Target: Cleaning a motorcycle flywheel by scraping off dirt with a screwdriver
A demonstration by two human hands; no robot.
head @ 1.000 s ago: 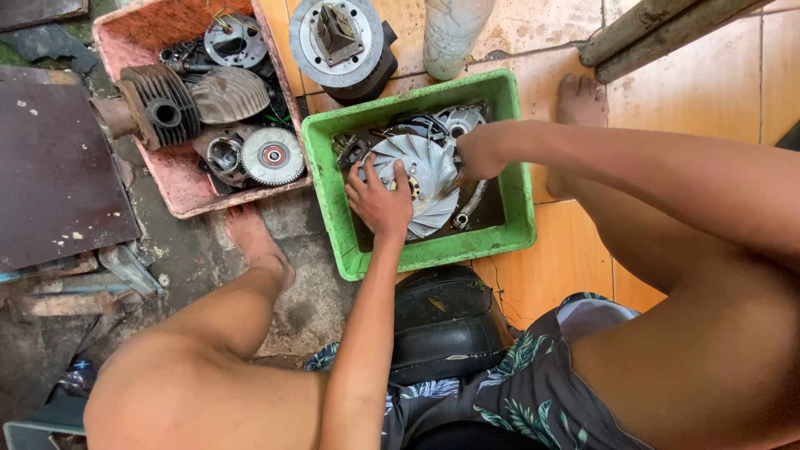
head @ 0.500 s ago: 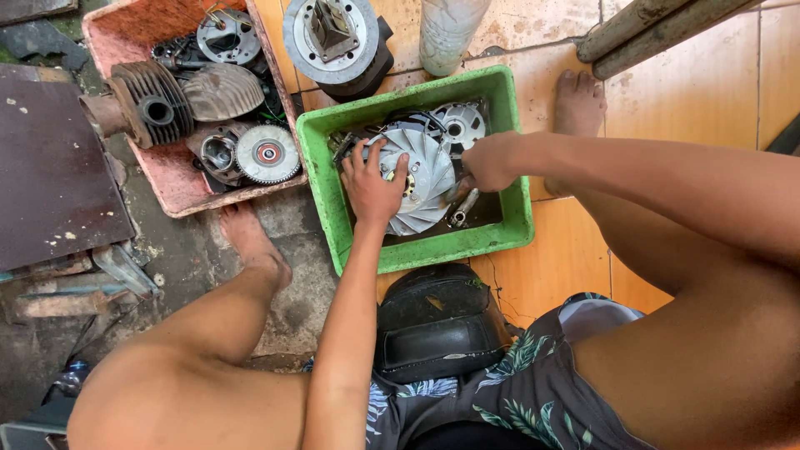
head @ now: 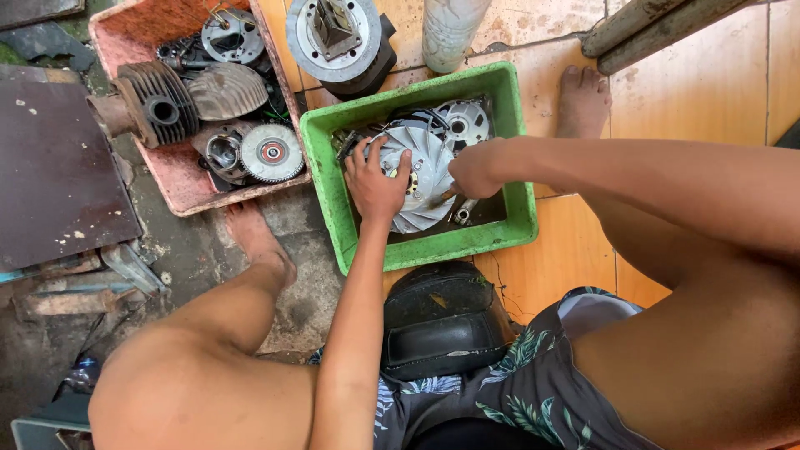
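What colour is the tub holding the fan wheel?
Bright green tub, clearest in the head view; the fan wheel is pale grey.

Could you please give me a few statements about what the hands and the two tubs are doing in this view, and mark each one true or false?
1. The left hand rests on the white finned fan wheel. True.
2. The fan wheel lies in the pink tub. False: it lies in the green tub; the pink tub holds other parts.
3. The right hand is at the right edge of the fan wheel, inside the green tub. True.
4. The ribbed cylinder sits in the green tub. False: it lies in the pink tub.
5. Both hands are lifted clear of the tubs. False: both reach into the green tub.
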